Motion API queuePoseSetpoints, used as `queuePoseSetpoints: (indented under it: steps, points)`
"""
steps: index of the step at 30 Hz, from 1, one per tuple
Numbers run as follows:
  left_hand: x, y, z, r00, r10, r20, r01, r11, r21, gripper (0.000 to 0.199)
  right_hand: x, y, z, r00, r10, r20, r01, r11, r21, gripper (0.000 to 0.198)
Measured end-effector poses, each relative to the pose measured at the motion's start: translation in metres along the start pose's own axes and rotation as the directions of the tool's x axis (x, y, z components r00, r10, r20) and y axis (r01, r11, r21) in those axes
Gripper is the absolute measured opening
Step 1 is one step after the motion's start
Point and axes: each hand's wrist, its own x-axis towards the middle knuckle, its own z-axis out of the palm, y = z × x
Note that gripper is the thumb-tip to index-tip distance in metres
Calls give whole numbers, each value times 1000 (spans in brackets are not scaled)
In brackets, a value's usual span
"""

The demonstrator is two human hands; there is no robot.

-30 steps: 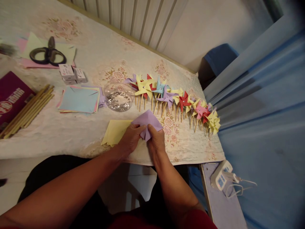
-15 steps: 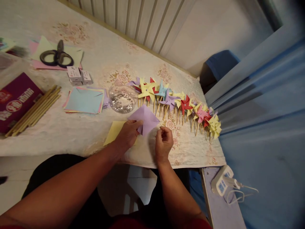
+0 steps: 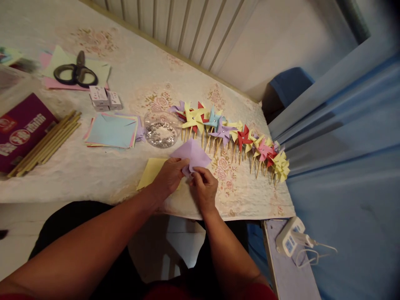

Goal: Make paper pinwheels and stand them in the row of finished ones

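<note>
A square sheet of purple paper point(image 3: 194, 153) is held above the table, one corner toward me. My left hand point(image 3: 171, 174) pinches its left side between thumb and fingers. My right hand point(image 3: 205, 185) is closed on the near corner, which looks bent up; whether it holds anything else is hidden. Under my left hand lies a yellow paper sheet point(image 3: 149, 171), partly covered. Just beyond sits a clear round dish point(image 3: 161, 134) of small shiny metal pieces. A stack of coloured paper point(image 3: 110, 130) with blue on top lies to its left.
Several finished paper pinwheels point(image 3: 223, 131) on sticks line the right of the table. At left are black-handled scissors point(image 3: 76, 75) on paper, small white boxes point(image 3: 99, 96), thin sticks point(image 3: 50, 143) and a purple box point(image 3: 26, 125). A power strip point(image 3: 289, 236) rests at lower right.
My right hand has moved left and up to the purple paper and gripped its near corner. My left hand keeps its pinch on the sheet.
</note>
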Motion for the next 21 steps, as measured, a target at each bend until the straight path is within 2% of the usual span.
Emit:
queuePoseSetpoints:
  steps: [7,13,21]
  points:
    - [-1,-5,0,1000,10,6,-11,999,52,20,4,-8,7,992,117,-39,-110,984,142,17]
    - [2,-12,-2,999,32,-22,-30,994,102,17,9,-8,7,981,192,-38,-187,976,113,21]
    - [6,-19,-3,997,33,-69,-25,994,108,12,11,-4,7,975,220,-41,-216,971,100,23]
